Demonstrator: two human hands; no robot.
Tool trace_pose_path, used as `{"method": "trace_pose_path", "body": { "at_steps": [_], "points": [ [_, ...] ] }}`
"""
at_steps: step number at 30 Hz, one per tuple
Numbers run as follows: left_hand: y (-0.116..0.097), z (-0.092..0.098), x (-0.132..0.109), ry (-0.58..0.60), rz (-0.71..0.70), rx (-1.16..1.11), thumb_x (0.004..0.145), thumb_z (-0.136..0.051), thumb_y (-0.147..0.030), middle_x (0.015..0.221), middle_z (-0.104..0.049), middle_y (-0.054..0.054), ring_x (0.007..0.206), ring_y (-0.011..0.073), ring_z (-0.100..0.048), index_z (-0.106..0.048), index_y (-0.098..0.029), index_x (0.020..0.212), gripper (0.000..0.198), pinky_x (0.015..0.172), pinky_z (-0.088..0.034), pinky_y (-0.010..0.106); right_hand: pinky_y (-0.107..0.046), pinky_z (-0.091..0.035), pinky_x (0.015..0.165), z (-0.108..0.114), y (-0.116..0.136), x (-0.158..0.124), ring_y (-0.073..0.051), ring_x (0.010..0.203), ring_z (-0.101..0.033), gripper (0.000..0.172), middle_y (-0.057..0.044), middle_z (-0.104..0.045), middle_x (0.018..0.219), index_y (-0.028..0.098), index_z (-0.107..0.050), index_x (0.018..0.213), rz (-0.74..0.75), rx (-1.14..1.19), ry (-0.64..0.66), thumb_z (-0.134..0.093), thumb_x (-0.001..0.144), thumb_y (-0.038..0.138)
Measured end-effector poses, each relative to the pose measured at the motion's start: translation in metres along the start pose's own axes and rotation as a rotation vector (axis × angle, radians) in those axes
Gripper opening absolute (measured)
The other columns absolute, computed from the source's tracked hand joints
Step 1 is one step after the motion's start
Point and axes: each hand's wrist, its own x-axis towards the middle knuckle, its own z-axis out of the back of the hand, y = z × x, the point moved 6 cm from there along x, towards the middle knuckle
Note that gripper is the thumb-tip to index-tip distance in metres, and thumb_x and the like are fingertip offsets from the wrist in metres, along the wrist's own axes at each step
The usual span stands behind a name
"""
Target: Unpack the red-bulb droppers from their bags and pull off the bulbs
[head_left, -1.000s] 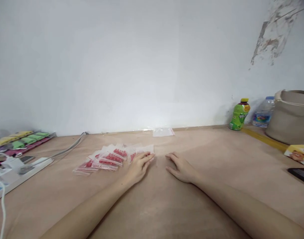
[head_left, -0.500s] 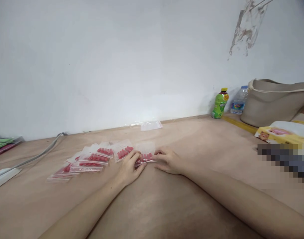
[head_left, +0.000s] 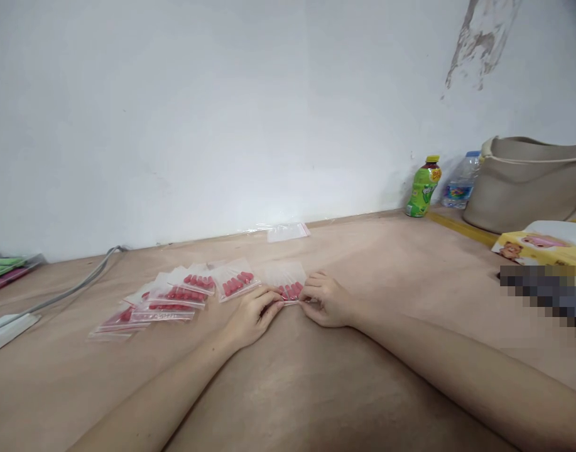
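A small clear zip-lock bag (head_left: 284, 274) lies flat on the brown surface, with several short red capsule-shaped pieces (head_left: 293, 289) in it. My left hand (head_left: 255, 316) pinches the left end of its near, zip edge. At the right end of that edge, my right hand (head_left: 328, 300) has its thumb and fingers closed on the bag. Just left of my hands rests another bag (head_left: 231, 271) with similar red pieces. Further left, several filled bags (head_left: 168, 295) overlap in a fanned row.
A flat pack of clear bags (head_left: 288, 232) lies by the wall. On the right stand a green bottle (head_left: 422, 191), a clear bottle (head_left: 460, 185), a beige bin (head_left: 527, 188) and a yellow tissue pack (head_left: 542, 245). A grey cable (head_left: 87, 285) crosses the left side.
Both hands are slightly farther apart along the bag's near edge. The bag appears a little further right, and more of its red pieces show. The camera view has shifted slightly.
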Motion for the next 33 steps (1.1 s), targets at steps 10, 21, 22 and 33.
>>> {"method": "trace_pose_path", "body": {
  "at_steps": [10, 21, 22, 33],
  "points": [
    [-0.006, 0.002, 0.006, 0.006, 0.055, 0.018, 0.082, -0.051, -0.03, 0.096, -0.061, 0.003, 0.088, 0.0154, -0.056, -0.063, -0.02, 0.079, 0.015, 0.078, -0.046, 0.029, -0.029, -0.032, 0.07, -0.002, -0.002, 0.001, -0.013, 0.065, -0.047, 0.017, 0.0, -0.054, 0.061, 0.018, -0.054, 0.065, -0.058, -0.005, 0.056, -0.048, 0.08, 0.023],
    [0.0, -0.004, 0.007, 0.031, 0.077, -0.052, 0.083, -0.049, -0.028, 0.095, -0.06, 0.003, 0.085, 0.0143, -0.056, -0.063, -0.019, 0.08, 0.017, 0.073, -0.046, 0.027, -0.029, -0.031, 0.073, -0.005, -0.01, -0.002, -0.012, 0.064, -0.051, 0.006, 0.002, -0.057, 0.061, 0.018, -0.059, 0.066, -0.154, 0.074, 0.106, -0.056, 0.07, 0.016],
    [-0.001, -0.004, 0.007, 0.026, 0.066, -0.052, 0.082, -0.05, -0.028, 0.096, -0.06, 0.003, 0.085, 0.0142, -0.056, -0.063, -0.019, 0.08, 0.015, 0.073, -0.046, 0.027, -0.029, -0.031, 0.073, -0.004, -0.01, -0.002, -0.012, 0.065, -0.051, 0.005, 0.002, -0.057, 0.062, 0.019, -0.06, 0.068, -0.147, 0.08, 0.108, -0.057, 0.069, 0.016],
    [-0.01, -0.004, 0.007, 0.049, 0.0, -0.024, 0.082, -0.048, -0.023, 0.094, -0.058, 0.003, 0.086, 0.0143, -0.055, -0.06, -0.019, 0.079, 0.013, 0.076, -0.045, 0.028, -0.029, -0.03, 0.071, -0.011, -0.006, 0.002, -0.013, 0.07, -0.05, 0.009, -0.002, -0.057, 0.073, 0.017, -0.053, 0.074, -0.163, 0.047, 0.199, -0.048, 0.081, 0.018]
  ]
}}
